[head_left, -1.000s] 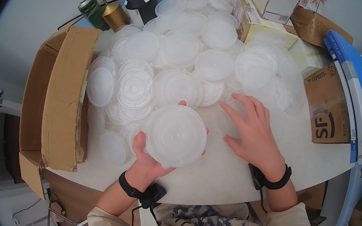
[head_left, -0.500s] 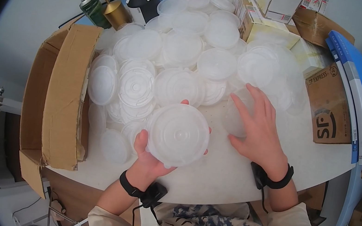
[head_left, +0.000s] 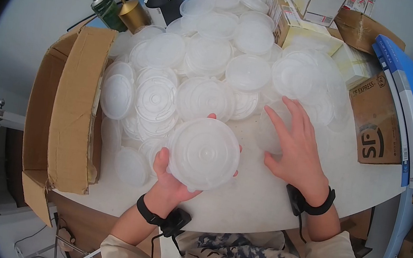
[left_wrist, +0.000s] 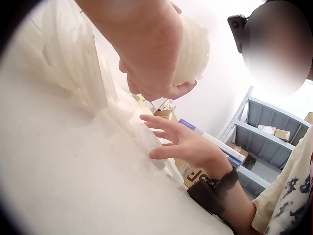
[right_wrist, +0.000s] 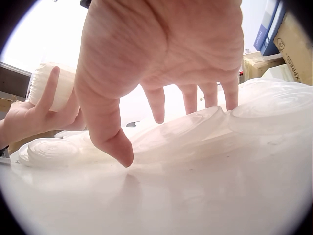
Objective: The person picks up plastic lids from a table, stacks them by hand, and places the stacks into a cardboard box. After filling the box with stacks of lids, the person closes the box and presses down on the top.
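Note:
My left hand (head_left: 169, 182) grips a stack of round translucent plastic lids (head_left: 205, 153) from below, thumb on the near left side and fingertips at the far and right edges. In the right wrist view the stack (right_wrist: 61, 85) shows many layered rims. My right hand (head_left: 296, 153) is spread palm down over a single lid (head_left: 270, 128) on the table, its fingers apart around it. In the right wrist view that lid (right_wrist: 181, 127) lies slightly tilted beneath the palm, with the thumb low on its near side.
Piles of similar lids (head_left: 207, 54) cover the back and left of the white table (head_left: 227, 207). An open cardboard box (head_left: 78, 110) stands at left. An SF Express carton (head_left: 375, 122) and blue binders (head_left: 407, 105) stand at right; a green spray can (head_left: 107, 11) is behind.
My right hand has shifted slightly away from me and to the right over the single lid. The left hand still holds the stack in nearly the same place.

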